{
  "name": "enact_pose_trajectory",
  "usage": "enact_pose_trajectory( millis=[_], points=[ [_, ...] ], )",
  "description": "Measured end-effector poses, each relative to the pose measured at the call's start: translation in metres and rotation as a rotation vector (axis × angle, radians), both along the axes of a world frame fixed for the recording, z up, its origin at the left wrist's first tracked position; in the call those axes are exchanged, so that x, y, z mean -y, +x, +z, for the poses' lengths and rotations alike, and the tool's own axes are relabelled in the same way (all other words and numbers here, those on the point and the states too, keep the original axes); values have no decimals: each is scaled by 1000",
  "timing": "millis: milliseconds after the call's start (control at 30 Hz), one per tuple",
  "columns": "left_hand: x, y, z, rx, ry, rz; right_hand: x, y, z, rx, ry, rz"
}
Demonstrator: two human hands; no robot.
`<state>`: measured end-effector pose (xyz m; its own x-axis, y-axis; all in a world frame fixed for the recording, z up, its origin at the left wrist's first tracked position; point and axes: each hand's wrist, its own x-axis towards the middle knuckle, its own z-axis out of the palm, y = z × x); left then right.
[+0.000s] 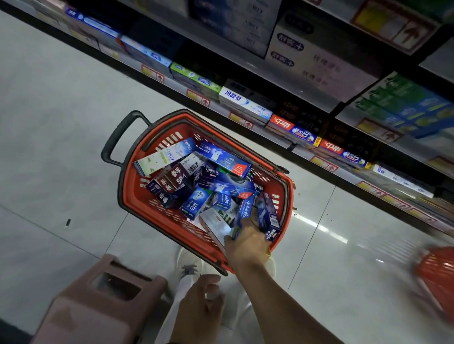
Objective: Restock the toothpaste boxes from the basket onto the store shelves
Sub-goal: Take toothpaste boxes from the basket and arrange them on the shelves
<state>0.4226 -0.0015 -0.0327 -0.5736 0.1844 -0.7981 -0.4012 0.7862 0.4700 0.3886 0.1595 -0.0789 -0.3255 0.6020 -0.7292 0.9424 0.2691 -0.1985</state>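
A red basket (132, 193) sits on the pale tiled floor (53, 138) in the middle of the view, and loose toothpaste boxes (194, 175) are heaped in it at all angles. The right grip (246, 244) reaches into the basket's near right corner and is clasped round the near end of a dark blue box (268, 215). That box slants away from the palm toward the far side, against the basket's right wall. The left grip (202, 300) hangs nearer the person, its fingers loosely curled with nothing in them. The store shelves (284, 82) run across the far side, lined with more boxes, a red and blue box (292, 129) among them. A pink stool (98, 304) stands near left, and a second red basket (440, 274), blurred, lies at the right edge.
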Motion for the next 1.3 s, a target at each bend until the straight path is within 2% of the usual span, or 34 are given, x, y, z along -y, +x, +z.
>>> enact_pose_trajectory(
  millis=[167,333,433,700,1100,1300],
  points=[
    [4,-7,3,-42,29,43,1,-1,10,-14,5,-42],
    [8,-32,20,11,98,-60,-3,3,29,-86,16,-102],
    [11,-45,23,5,115,-52,-6,7,41,-149,31,-162],
    [-7,-70,46,-54,105,72,-8,31,90,-289,-24,-349],
    [-61,-116,139,-92,203,26,-34,26,239,-527,-130,-578],
    [-78,-133,195,-125,276,42,-42,18,319,-682,-181,-565]
  ],
)
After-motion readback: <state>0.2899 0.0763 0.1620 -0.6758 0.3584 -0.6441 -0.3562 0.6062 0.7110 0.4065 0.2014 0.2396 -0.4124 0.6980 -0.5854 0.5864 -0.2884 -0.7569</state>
